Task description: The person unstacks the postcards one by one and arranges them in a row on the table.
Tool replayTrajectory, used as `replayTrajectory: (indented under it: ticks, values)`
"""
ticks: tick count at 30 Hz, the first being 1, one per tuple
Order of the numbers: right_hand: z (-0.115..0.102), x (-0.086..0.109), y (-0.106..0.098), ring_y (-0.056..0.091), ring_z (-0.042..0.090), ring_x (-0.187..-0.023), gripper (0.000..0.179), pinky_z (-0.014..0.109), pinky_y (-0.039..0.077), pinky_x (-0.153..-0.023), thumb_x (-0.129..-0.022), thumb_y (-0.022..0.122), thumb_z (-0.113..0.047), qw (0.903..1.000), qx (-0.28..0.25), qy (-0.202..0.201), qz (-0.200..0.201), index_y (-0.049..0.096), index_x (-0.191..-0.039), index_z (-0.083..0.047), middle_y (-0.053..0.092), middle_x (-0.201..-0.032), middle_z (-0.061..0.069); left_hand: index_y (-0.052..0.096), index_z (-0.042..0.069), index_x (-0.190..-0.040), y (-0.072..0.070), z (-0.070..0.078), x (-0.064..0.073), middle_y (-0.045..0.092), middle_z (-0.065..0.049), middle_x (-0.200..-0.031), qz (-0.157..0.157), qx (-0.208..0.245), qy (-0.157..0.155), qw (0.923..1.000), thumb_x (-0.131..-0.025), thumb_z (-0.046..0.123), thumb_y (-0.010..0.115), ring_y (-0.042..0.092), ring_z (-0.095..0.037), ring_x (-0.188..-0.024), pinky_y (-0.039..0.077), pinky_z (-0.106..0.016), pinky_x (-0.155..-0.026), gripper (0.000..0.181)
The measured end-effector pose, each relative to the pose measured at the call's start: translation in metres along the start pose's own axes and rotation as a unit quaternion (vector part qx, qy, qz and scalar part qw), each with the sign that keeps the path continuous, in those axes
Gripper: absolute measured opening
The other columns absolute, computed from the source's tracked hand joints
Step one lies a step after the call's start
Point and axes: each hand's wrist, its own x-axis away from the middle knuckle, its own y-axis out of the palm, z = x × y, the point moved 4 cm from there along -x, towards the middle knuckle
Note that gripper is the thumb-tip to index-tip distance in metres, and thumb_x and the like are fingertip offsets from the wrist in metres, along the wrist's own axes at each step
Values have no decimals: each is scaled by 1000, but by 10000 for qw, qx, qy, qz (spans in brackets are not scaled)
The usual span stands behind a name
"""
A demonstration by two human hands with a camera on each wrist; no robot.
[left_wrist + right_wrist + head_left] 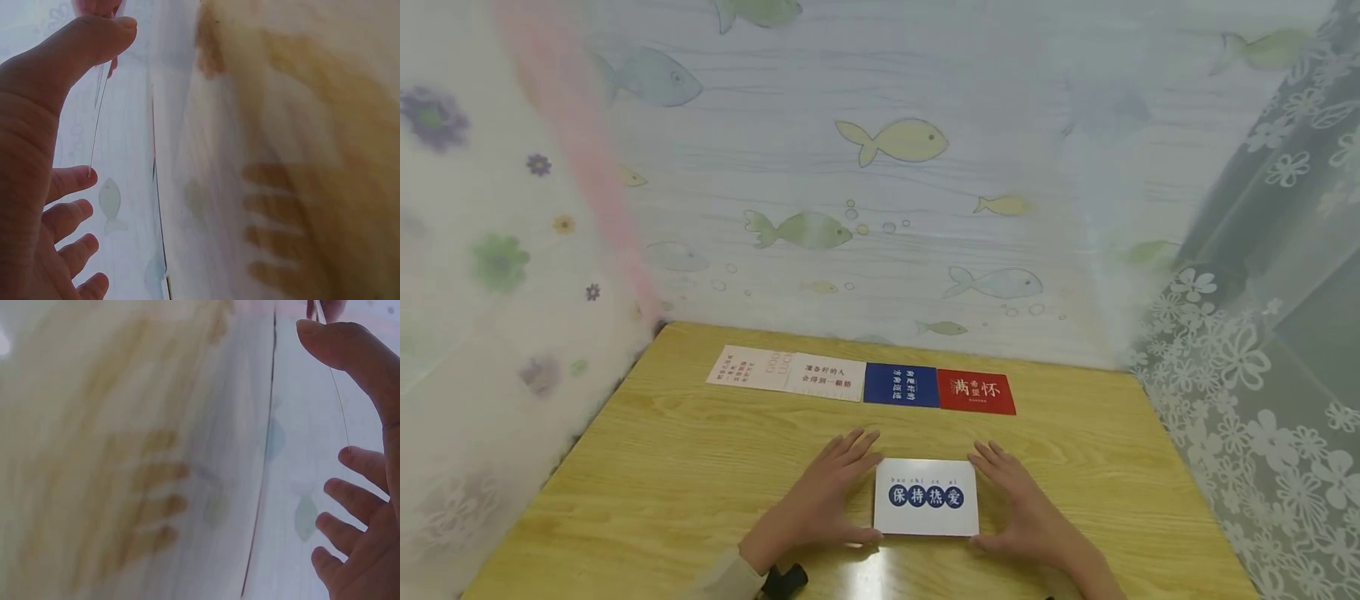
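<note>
A white card (925,522) with dark blue circles, white characters and small letters is held level between both hands in the head view. My left hand (823,496) holds its left side, thumb at the near corner and index finger at the far corner. At the opposite side my right hand (1026,518) grips the near and far corners the same way. Both wrist views show the card (100,119) nearly edge-on as a thin line, raised off the tabletop. The other fingers of each hand are spread and touch nothing.
Along the table's (662,467) far part lies a row of cards: pale pink (747,372), white (826,390), blue (882,395) and red (992,403). Behind stands a fish-patterned curtain (887,275). Lacy flowered fabric (1240,467) hangs at the right.
</note>
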Motion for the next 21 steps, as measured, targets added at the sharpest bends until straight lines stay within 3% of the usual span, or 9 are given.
replayTrajectory:
  ticks: [2, 4, 7, 9, 11, 14, 21]
  values:
    - [6, 1, -3, 35, 46, -146, 113, 24, 7, -124, -53, 101, -35, 9999, 52, -74, 82, 50, -151, -11, 44, -158, 15, 52, 10, -149, 4, 1, -8, 33, -11, -165, -38, -97, 18, 9999, -68, 67, 83, 28, -37, -153, 25, -55, -124, 104]
    - [13, 1, -7, 34, 49, -145, 113, 19, 0, -124, -53, 101, -34, 9998, 76, -116, 144, 49, -151, -9, 43, -158, 18, 51, 10, -150, 8, 3, -17, 34, -11, -165, -56, -179, 41, 9998, -69, 68, 81, 28, -37, -153, 25, -55, -124, 104]
    - [24, 1, -12, 33, 53, -144, 113, 45, 9, -129, -53, 101, -32, 9996, 196, -135, 182, 49, -151, -7, 43, -157, 23, 50, 10, -151, 13, 5, -30, 33, -10, -165, -153, -201, 25, 9997, -71, 68, 80, 27, -36, -153, 24, -55, -124, 103]
    - [32, 1, -16, 31, 54, -144, 112, 65, 17, -122, -54, 101, -30, 9998, 118, -57, 152, 48, -151, -6, 42, -156, 25, 48, 10, -152, 16, 7, -39, 32, -10, -166, -250, -201, 6, 9995, -72, 69, 79, 24, -34, -155, 23, -54, -125, 103]
    - [40, 1, -19, 29, 57, -143, 111, 77, 21, -112, -55, 100, -27, 9999, 4, 30, 96, 48, -151, -5, 41, -156, 28, 47, 10, -153, 20, 9, -49, 32, -10, -166, -320, -216, -5, 9993, -73, 69, 78, 23, -33, -155, 21, -53, -126, 103]
    - [53, 0, -23, 27, 62, -141, 108, 83, 21, -106, -56, 98, -22, 9997, -189, 141, 39, 48, -149, -2, 41, -154, 31, 47, 10, -153, 28, 10, -64, 31, -9, -166, -404, -235, -6, 9989, -74, 69, 77, 23, -31, -155, 20, -52, -126, 102]
    - [83, 6, -36, 24, 63, -142, 106, 82, 25, -105, -57, 96, -20, 9977, -303, 607, 49, 48, -150, -3, 40, -154, 32, 47, 13, -153, 50, 14, -103, 33, -8, -165, -518, -436, 87, 9977, -74, 72, 75, 25, -30, -155, 21, -49, -127, 102]
